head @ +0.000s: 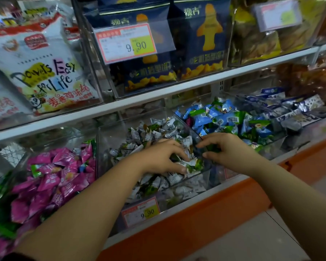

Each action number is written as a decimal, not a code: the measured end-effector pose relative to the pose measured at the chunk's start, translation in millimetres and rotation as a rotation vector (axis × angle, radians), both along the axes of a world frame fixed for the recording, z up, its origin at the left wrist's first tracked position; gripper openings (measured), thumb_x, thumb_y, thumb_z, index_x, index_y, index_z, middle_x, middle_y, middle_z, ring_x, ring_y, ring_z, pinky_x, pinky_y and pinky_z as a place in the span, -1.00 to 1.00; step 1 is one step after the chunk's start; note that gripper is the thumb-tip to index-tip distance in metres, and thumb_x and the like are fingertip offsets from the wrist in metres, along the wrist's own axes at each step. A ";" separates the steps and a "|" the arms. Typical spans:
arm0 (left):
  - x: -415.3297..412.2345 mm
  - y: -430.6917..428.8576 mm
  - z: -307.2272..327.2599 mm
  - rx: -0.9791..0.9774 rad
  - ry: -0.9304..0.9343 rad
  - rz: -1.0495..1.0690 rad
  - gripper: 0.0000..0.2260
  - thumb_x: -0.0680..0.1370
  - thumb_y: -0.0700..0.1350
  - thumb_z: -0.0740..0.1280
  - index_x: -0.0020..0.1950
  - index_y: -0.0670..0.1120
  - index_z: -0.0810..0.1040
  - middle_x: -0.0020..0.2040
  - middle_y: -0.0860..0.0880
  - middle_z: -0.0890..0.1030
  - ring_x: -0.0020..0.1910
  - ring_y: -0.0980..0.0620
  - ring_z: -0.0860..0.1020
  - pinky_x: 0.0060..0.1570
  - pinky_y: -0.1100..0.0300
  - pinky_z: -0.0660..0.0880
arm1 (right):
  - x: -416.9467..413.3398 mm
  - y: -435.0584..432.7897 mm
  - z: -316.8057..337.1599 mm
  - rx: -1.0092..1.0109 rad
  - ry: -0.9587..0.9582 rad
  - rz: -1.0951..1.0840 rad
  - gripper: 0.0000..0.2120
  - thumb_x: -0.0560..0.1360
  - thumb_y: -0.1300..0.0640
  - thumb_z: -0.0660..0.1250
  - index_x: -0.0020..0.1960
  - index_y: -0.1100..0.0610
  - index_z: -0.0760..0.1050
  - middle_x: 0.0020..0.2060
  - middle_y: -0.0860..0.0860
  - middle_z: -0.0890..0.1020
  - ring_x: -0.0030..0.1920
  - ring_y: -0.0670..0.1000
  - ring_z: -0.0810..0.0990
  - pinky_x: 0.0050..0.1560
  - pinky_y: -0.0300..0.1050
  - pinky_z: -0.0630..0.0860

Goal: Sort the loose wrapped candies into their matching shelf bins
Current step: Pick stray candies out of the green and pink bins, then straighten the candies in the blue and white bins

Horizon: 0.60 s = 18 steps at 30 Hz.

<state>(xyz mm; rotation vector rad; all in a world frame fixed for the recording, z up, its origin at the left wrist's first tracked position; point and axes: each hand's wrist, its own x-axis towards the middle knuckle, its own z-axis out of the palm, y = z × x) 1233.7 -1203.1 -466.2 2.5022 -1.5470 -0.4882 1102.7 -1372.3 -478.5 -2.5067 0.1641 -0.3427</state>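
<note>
Clear shelf bins hold wrapped candies. The middle bin (109,140) holds white-and-green candies (154,134). My left hand (162,157) is inside it, fingers and thumb curled round a few of those candies near the bin's front right corner. My right hand (228,147) hovers at the divider between the middle bin and the blue-and-green candy bin (224,117). Its thumb and fingers pinch a dark green wrapped candy (213,148), mostly hidden by the fingers. A bin of pink candies (55,176) sits to the left, with a few green ones mixed in.
Farther right, a bin holds white-and-navy packets (294,108). The upper shelf (177,89) carries snack bags in clear boxes. A 9.90 price tag (141,211) hangs on the middle bin's front. An orange base (205,219) runs below, above the tiled floor.
</note>
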 end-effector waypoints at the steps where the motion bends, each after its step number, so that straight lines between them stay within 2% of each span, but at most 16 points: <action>1: 2.6 3.3 -2.0 -0.029 -0.015 0.015 -0.75 0.50 0.12 0.35 0.18 0.19 0.53 0.33 0.15 0.34 0.38 0.08 0.23 0.35 0.08 0.12 | 0.5 0.8 -0.1 0.007 -0.005 -0.003 -0.77 0.49 0.17 0.38 0.14 0.02 0.59 0.26 -0.05 0.52 0.13 0.02 0.57 0.12 -0.20 0.46; 3: 3.3 10.0 -6.8 -0.100 -0.069 0.053 -0.82 0.52 0.08 0.35 0.12 0.18 0.55 0.25 0.17 0.38 0.31 0.10 0.31 0.32 0.04 0.22 | 1.2 3.0 -0.4 0.018 -0.025 -0.022 -0.79 0.50 0.19 0.38 0.12 0.05 0.60 0.23 -0.03 0.53 0.09 0.04 0.59 0.09 -0.19 0.48; 5: 1.9 17.6 -10.7 -0.157 -0.144 0.080 -0.84 0.54 0.00 0.35 0.12 0.10 0.56 0.19 0.13 0.42 0.24 0.09 0.36 0.23 0.11 0.32 | 2.1 4.9 -0.9 0.020 -0.038 -0.046 -0.81 0.50 0.21 0.37 0.10 0.08 0.61 0.21 -0.01 0.54 0.07 -0.02 0.55 0.07 -0.24 0.44; 8: 5.6 33.5 -11.4 -0.190 -0.235 0.164 -0.85 0.55 -0.07 0.34 0.12 0.04 0.57 0.19 0.07 0.46 0.19 0.06 0.40 0.17 0.11 0.38 | 3.7 6.7 -2.4 0.032 -0.033 -0.066 -0.81 0.50 0.22 0.37 0.10 0.09 0.61 0.21 0.02 0.55 0.00 -0.02 0.53 0.04 -0.18 0.47; 10: 10.5 45.9 -6.4 -0.241 -0.253 0.261 -0.87 0.55 -0.07 0.33 0.09 0.05 0.58 0.20 0.04 0.48 0.10 0.04 0.47 0.12 0.07 0.44 | 4.9 7.4 -2.5 0.033 -0.031 -0.080 -0.81 0.50 0.23 0.37 0.09 0.10 0.61 0.20 0.03 0.56 0.05 0.02 0.55 0.08 -0.13 0.50; 13: 22.0 66.5 3.5 -0.258 -0.404 0.401 -0.86 0.55 -0.02 0.33 0.09 0.07 0.59 0.20 0.03 0.50 0.07 -0.01 0.50 0.08 0.08 0.45 | 8.5 9.4 -1.5 0.011 -0.035 -0.109 -0.82 0.49 0.24 0.38 0.07 0.08 0.62 0.15 0.05 0.58 0.01 0.04 0.56 0.05 -0.08 0.52; 15: 30.1 80.6 8.3 -0.188 -0.428 0.472 -0.83 0.56 0.00 0.32 0.14 0.09 0.58 0.24 0.03 0.48 0.12 -0.01 0.48 0.10 0.09 0.43 | 10.9 8.8 -1.6 0.001 -0.035 -0.123 -0.82 0.50 0.23 0.38 0.07 0.07 0.62 0.09 0.04 0.59 -0.09 -0.01 0.55 -0.06 -0.17 0.50; 17: 36.0 89.4 10.8 -0.106 -0.342 0.490 -0.74 0.56 0.00 0.32 0.25 0.11 0.53 0.34 0.02 0.39 0.23 -0.02 0.43 0.21 0.07 0.39 | 12.5 7.2 -1.8 0.002 -0.031 -0.123 -0.81 0.50 0.22 0.37 0.09 0.07 0.61 -0.05 -0.01 0.56 -0.26 -0.16 0.45 -0.24 -0.37 0.37; 18: 36.8 90.5 12.3 -0.095 -0.276 0.480 -0.69 0.55 -0.01 0.33 0.30 0.12 0.48 0.40 0.01 0.33 0.29 -0.04 0.39 0.27 0.07 0.36 | 12.3 6.7 -1.1 0.011 -0.023 -0.124 -0.81 0.51 0.22 0.37 0.11 0.08 0.60 -0.11 -0.04 0.54 -0.30 -0.18 0.41 -0.30 -0.40 0.31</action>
